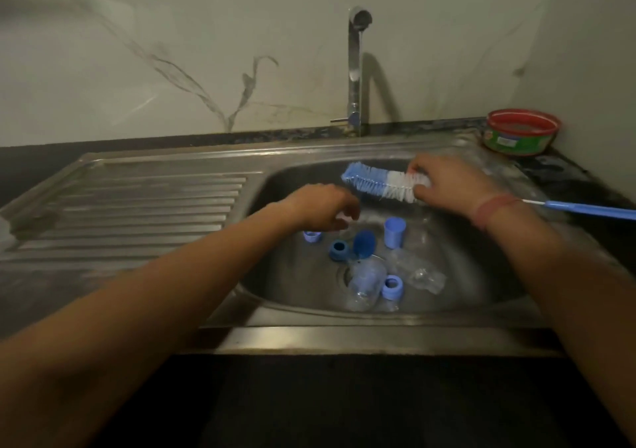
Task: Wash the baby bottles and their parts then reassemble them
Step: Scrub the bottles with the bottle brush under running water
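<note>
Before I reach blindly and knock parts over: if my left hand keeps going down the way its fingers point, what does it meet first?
Probably the small light-blue ring lying in the sink, just below the left hand. Depth is hard to judge here.

red-rimmed tub (520, 133): on counter, back right corner | marble wall (172, 51): behind | dark countertop (344, 406): front

One head-worn view looks forward and steeply down from above the near edge of the sink (344, 313), close over it. The basin sits center-right, the tap (355, 69) and wall beyond it, the draining board left.
</note>
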Demonstrator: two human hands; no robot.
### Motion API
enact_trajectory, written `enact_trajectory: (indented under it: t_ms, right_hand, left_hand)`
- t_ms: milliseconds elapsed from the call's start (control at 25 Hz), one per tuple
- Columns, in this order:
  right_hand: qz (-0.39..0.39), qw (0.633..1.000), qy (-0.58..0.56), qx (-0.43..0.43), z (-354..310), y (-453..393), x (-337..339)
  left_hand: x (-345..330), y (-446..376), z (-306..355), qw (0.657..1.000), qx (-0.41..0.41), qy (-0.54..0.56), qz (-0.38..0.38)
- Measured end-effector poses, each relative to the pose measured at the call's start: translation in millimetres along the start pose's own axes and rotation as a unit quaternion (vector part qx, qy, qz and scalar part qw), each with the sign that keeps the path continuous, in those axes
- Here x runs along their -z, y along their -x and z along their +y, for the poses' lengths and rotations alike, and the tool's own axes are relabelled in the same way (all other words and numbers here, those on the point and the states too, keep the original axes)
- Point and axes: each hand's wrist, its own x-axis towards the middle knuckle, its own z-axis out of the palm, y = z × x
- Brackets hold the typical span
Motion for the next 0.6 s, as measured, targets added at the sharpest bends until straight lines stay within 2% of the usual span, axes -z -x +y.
enact_trajectory:
  t_ms: [80,160,320,400,480,600]
  right_hand:
    - [-0.007,1.0,0.014,-0.005,2.9,0.2,-0.9]
    - [-0.007,1.0,0.015,-0.006,4.4,0.1,-1.9]
    - [-0.003,1.0,0.005,-0.006,2.3,-1.3,-5.4]
    - [-0.004,1.0,0.004,-0.004,1.9,-2.0,-6.8]
    - [-0.002,1.0,0.002,-0.007,2.4,-2.5,-7.1]
    - [0.003,1.0,0.005,-0.016,3.0,-2.3,-6.5]
  left_hand:
    - [-16.7,-13.3,18.6,0.99,-0.107,-0.045,-0.085]
    - [-31.1,-20.4,32.4,0.961,-0.213,-0.104,-0.141]
    - [-58.0,-23.0,43.0,0.901,-0.341,-0.214,-0.163]
    - [-67.5,-22.7,44.3,0.876,-0.366,-0.262,-0.174]
    - [-68.1,-24.2,44.6,0.879,-0.371,-0.251,-0.166]
    - [-59.0,-24.0,33.9,0.918,-0.36,-0.151,-0.076]
